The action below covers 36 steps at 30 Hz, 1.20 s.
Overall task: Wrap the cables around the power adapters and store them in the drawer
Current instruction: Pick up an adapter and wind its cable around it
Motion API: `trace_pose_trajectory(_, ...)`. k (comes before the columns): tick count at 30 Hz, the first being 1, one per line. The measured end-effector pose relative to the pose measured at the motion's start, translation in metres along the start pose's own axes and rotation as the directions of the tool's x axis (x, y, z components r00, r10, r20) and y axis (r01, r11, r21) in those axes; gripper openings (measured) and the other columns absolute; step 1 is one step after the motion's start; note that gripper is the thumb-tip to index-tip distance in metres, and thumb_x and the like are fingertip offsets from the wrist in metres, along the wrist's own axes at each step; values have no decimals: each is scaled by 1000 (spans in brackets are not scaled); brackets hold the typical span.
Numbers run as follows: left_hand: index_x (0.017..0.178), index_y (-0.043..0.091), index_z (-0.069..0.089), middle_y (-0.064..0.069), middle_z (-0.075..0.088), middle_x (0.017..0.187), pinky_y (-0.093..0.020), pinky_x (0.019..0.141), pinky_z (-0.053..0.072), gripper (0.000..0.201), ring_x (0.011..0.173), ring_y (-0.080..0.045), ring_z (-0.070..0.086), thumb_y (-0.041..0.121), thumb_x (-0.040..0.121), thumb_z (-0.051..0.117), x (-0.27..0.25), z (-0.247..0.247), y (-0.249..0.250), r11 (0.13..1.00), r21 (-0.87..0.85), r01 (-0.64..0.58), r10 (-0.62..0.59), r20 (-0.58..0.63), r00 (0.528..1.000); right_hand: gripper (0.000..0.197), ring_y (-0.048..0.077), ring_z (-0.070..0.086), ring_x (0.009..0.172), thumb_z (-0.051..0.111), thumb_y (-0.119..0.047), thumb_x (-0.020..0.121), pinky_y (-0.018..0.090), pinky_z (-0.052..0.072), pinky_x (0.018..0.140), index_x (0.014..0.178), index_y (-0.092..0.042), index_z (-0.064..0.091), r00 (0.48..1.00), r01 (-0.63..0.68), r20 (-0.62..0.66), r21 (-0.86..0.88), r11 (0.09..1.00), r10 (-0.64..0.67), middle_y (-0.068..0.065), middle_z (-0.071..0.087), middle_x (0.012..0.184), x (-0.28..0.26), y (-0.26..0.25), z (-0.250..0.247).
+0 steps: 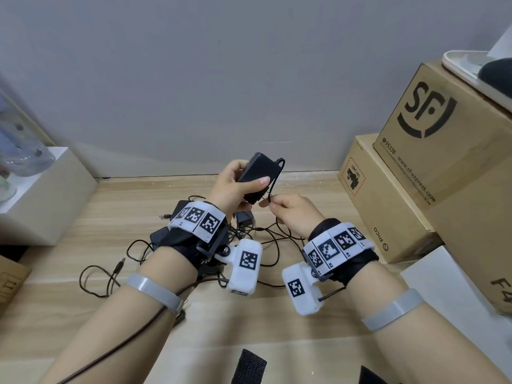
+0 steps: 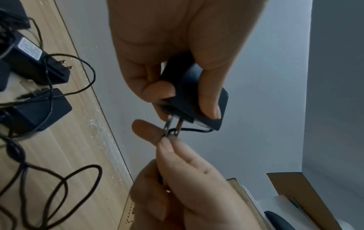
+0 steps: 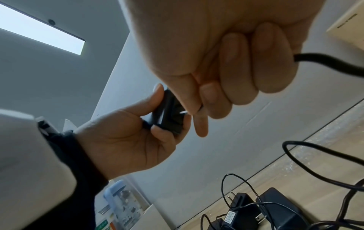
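The black power adapter [image 1: 256,177], a slim matte block with two metal prongs [image 2: 173,126] at its lower end, is held above the table [image 1: 277,328], the left hand [image 1: 235,184] gripping it between thumb and curled fingers [image 2: 208,93]. Just below the prongs, the right hand [image 1: 291,214] pinches the thin black cable [image 1: 274,184] with closed fingers. Under both hands lie more adapters [image 2: 39,66] among loose cable loops; cardboard boxes [image 1: 415,176] stand close to the right, the wall edge just beyond.
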<state>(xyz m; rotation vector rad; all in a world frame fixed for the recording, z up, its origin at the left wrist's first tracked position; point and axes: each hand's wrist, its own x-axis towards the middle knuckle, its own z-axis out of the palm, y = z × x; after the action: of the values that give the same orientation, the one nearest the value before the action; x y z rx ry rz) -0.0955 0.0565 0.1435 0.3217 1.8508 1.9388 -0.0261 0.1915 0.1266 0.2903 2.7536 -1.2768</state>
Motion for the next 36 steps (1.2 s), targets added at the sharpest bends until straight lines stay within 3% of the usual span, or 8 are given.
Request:
trace_pose_trajectory(3,103,20,54,-2,58,98,-21,49,43,28,83,-21,60,15,80,69,2,0,0,995,95,-45,45,2,999,27,19,53,80,44,-22,94,30,41,77,100,-12,69,1000,18,17,-33,999,-18,1,63,86,-3,-6,-1)
trace_pose_trajectory(9,107,16,44,5,51,89,-12,47,42,29,70,-9,52,11,86,63,6,5,-13,950,295,-100,87,56,995,19,6,41,57,54,-16,85,24,30,56,76,-10,71,999,27,40,-16,1000,-27,-8,44,53,-11,-17,-1)
trace_pose_trajectory(16,93,19,50,-2,58,94,-35,77,53,44,89,-20,58,-8,68,73,13,-11,-26,883,461,-89,47,102,994,13,10,52,66,64,-20,81,25,39,65,74,-14,74,986,169,-23,48,984,-168,2,64,68,-18,-28,-10)
trace_pose_trajectory(19,83,24,54,4,57,78,-16,60,50,44,71,-10,57,-10,64,76,9,-15,-25,906,419,-62,-29,208,978,4,9,59,73,72,-20,75,24,45,74,76,-18,75,971,186,-169,75,980,-171,-2,68,72,-12,-27,-20)
trace_pose_trajectory(23,88,18,53,1,58,78,-22,60,49,42,68,-8,58,-11,66,74,4,-17,-18,950,310,-30,-84,349,933,5,8,65,74,75,-17,72,26,51,80,71,-20,72,957,167,-264,177,970,-117,-5,69,72,-3,-14,-27)
trace_pose_trajectory(29,104,11,59,-8,60,85,-20,53,48,78,66,-15,58,46,41,90,2,-15,-12,997,79,-14,-22,435,900,13,6,60,81,61,-11,85,17,46,77,92,-16,71,958,161,-274,277,947,-83,0,69,87,1,4,-30)
trace_pose_trajectory(33,107,7,55,-8,58,88,-18,49,46,89,67,-15,57,49,37,89,6,-3,-9,995,-91,32,-1,325,946,29,-1,42,36,47,1,87,16,32,44,73,-20,60,988,13,-151,327,945,39,-12,50,42,2,7,-19)
trace_pose_trajectory(36,106,5,49,-11,59,87,-17,47,45,56,62,-14,63,30,64,77,10,2,-11,992,-122,28,2,246,969,25,3,25,27,41,-21,97,15,20,33,76,-20,54,997,-73,25,378,923,68,3,39,48,-3,6,-10)
